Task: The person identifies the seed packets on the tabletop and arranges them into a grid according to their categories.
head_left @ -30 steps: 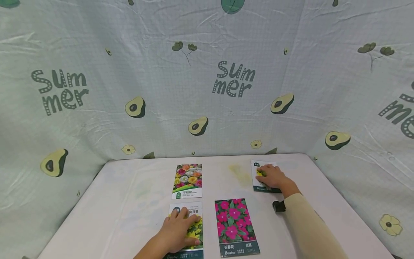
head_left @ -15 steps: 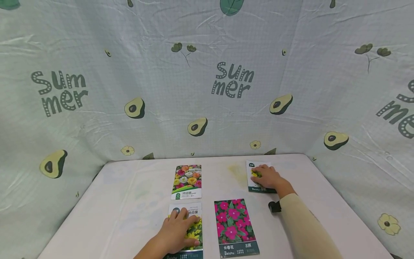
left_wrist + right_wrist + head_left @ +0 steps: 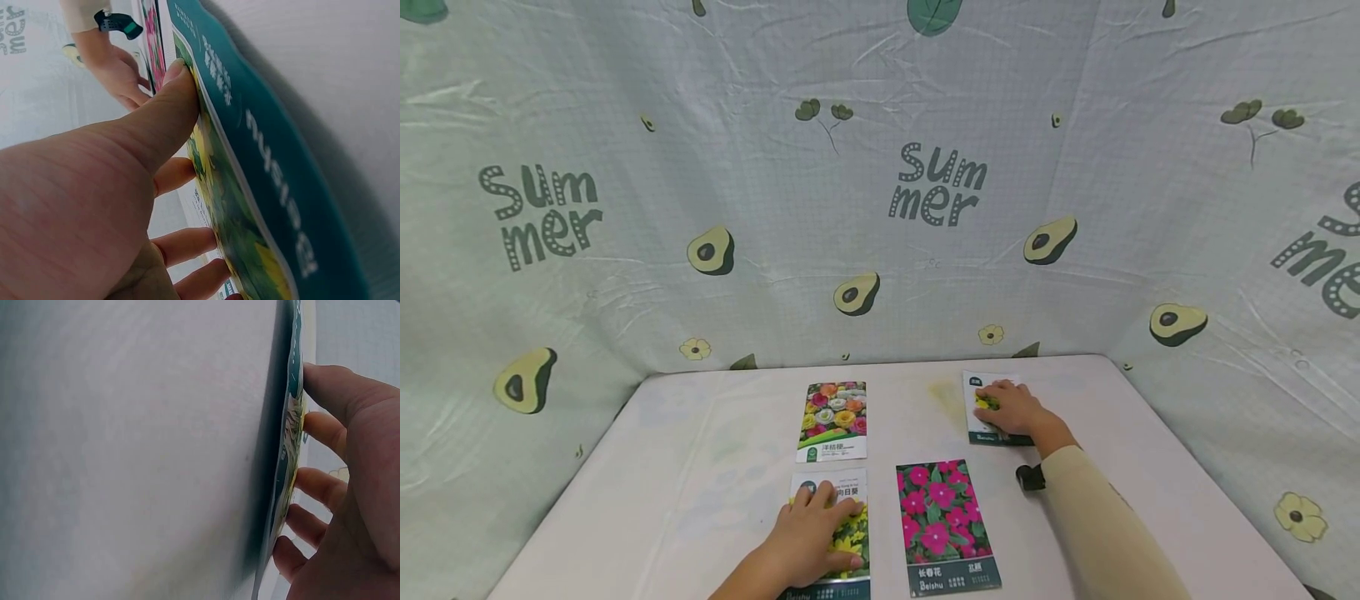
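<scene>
My left hand (image 3: pixel 808 537) rests spread on a flower seed packet (image 3: pixel 850 485) with yellow blooms and a dark green bottom band, lying at the near middle of the table. In the left wrist view the thumb and fingertips touch that packet's printed face. Farther off to the right, my right hand (image 3: pixel 1013 408) lies over another seed packet (image 3: pixel 981 437), white with yellow flowers and a green band. Its fingertips press on the face of this packet in the right wrist view. Much of both packets is hidden under the hands.
A seed packet with pink flowers (image 3: pixel 938 517) lies slightly askew between the hands. One with mixed-colour blooms (image 3: pixel 837 412) sits just beyond the left hand. The white table (image 3: pixel 700 467) ends at a printed curtain (image 3: pixel 790 192) behind and at the sides.
My right hand has slid its packet a little to the left along the back of the table. My left hand and the other packets stay where they were.
</scene>
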A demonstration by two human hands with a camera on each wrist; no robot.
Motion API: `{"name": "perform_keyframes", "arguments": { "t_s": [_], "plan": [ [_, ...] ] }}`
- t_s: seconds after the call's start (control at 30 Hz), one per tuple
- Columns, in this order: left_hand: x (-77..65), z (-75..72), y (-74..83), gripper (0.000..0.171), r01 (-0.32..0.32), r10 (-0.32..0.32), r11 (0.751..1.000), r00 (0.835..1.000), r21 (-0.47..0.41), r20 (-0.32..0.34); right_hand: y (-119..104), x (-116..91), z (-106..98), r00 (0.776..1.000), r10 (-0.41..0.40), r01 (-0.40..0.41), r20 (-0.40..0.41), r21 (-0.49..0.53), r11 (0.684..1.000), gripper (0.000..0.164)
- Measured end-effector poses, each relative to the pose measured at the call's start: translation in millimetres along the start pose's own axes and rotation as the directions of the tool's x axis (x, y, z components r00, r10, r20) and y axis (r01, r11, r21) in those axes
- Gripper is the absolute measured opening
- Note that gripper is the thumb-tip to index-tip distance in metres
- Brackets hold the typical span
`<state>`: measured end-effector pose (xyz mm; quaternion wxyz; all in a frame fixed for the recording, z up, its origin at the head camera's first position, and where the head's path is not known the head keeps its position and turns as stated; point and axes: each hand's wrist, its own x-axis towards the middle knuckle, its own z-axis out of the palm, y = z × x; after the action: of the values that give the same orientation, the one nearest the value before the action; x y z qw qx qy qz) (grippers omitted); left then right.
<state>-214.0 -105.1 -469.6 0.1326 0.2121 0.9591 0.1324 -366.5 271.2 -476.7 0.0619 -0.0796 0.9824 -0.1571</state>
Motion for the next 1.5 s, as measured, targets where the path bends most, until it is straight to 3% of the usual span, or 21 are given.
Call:
{"name": "perform_keyframes", "arguments": {
  "t_s": [1.13, 1.5],
  "plan": [
    [1.9, -0.6, -2.6, 0.065, 0.001, -0.001, 1.000, 1.000, -0.016, 0.000, -35.5, 7.0, 2.7, 0.998, 0.011, -0.011, 0.062, -0.003, 1.000, 0.058],
    [1.2, 2.5, -5.3, 0.064, -0.025, 0.024, 0.999, 1.000, -0.026, -0.017, -38.7, 14.3, 8.9, 0.997, 0.007, -0.007, 0.076, -0.003, 1.000, 0.059]
  ]
}}
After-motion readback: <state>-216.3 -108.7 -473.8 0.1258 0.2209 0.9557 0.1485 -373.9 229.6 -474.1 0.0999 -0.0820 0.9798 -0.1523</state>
